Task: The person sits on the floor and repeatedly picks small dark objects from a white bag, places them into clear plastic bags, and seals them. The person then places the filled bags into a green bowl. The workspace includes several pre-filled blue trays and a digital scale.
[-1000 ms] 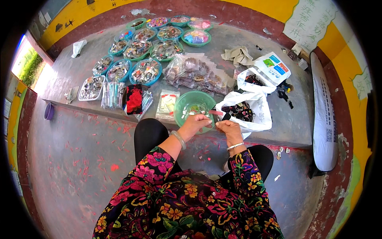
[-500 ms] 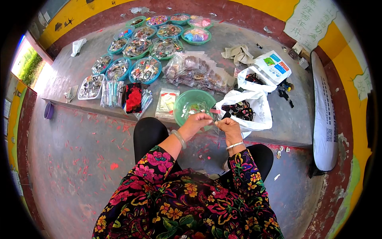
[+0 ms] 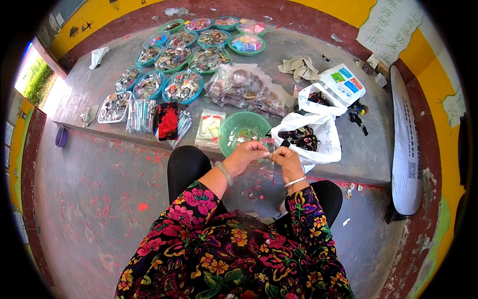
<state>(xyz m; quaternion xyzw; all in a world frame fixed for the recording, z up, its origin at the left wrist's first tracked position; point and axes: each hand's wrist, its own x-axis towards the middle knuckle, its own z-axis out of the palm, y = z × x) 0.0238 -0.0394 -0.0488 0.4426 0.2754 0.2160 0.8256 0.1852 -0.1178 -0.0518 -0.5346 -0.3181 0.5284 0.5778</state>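
A clear bag [image 3: 268, 144] is held between the left hand [image 3: 247, 153] and right hand [image 3: 287, 161], each grip pinched closed on it, neither nearer.

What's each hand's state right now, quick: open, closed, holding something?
Left hand: closed, pinching what looks like a small clear plastic packet.
Right hand: closed in a pinch at the packet; anything else held can't be told.

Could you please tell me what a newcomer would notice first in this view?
Probably the filled bowls at the upper left of the grey platform. Next come the left hand and right hand, pinching clear plastic by the green basin, with an open white bag to its right.
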